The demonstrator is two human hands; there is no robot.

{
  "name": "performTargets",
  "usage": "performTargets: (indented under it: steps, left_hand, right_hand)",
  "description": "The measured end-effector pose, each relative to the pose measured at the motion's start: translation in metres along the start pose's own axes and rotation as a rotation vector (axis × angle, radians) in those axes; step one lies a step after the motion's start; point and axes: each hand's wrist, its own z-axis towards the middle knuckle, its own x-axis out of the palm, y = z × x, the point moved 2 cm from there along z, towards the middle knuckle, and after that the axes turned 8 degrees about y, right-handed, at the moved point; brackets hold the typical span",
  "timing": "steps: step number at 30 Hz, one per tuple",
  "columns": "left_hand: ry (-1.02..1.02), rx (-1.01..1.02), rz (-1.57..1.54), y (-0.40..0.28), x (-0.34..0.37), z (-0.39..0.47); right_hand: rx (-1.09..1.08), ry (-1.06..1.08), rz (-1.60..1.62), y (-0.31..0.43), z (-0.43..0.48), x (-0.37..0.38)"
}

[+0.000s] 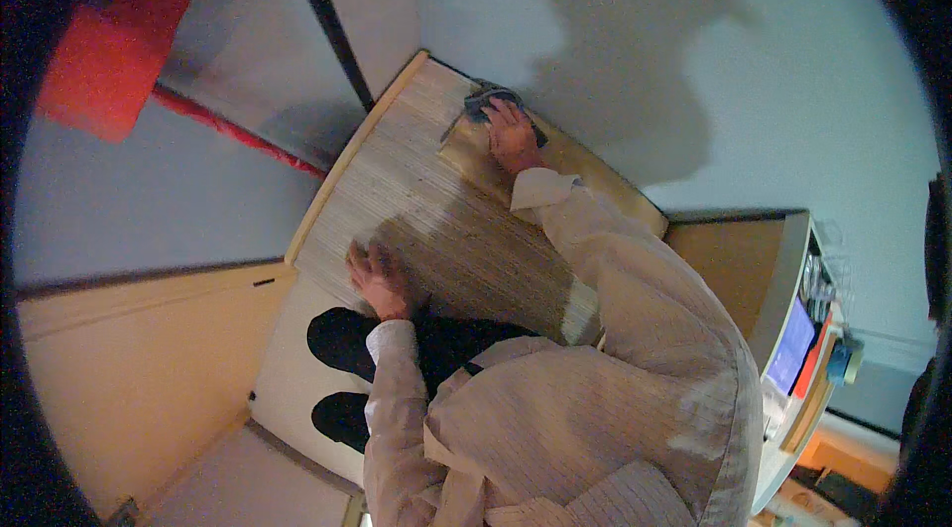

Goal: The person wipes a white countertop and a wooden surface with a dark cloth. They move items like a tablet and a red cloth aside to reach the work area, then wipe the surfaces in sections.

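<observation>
My right hand (513,134) lies over a bunched dark grey cloth (487,99), near the wall end of a pale wooden floor (416,177). Its palm and part of the cloth are hidden from view. Lower left, my left hand (378,276) is slightly blurred, its fingers apart and nothing seen in them. It is above the pale floor, close to one of my dark-covered feet (338,337); whether it touches the floor I cannot tell.
A wooden edge strip (357,151) borders the floor on the left. Beyond it are a black pole (327,21) and a red wrapped pole (238,131). A pale wall (781,81) rises at upper right; a shelf unit (781,281) with several items stands at right.
</observation>
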Motion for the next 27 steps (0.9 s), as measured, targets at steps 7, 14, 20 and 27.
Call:
performTargets:
  steps: [7, 14, 20, 27]
  left_hand:
    - [0.256, 0.338, -0.086, -0.069, 0.031, 0.018]
    - [0.351, 0.349, -0.029, -0.087, 0.036, 0.017]
    - [0.318, 0.369, -0.041, -0.076, 0.042, 0.016]
    - [0.421, 0.331, 0.000, -0.065, 0.047, 0.017]
  right_hand:
    - [0.342, 0.179, -0.136, -0.018, -0.104, -0.064]
    - [0.538, 0.054, -0.198, -0.065, -0.239, -0.131]
    - [0.797, -0.253, -0.182, -0.084, -0.303, -0.143]
    - [0.751, -0.226, -0.381, -0.059, -0.229, -0.099]
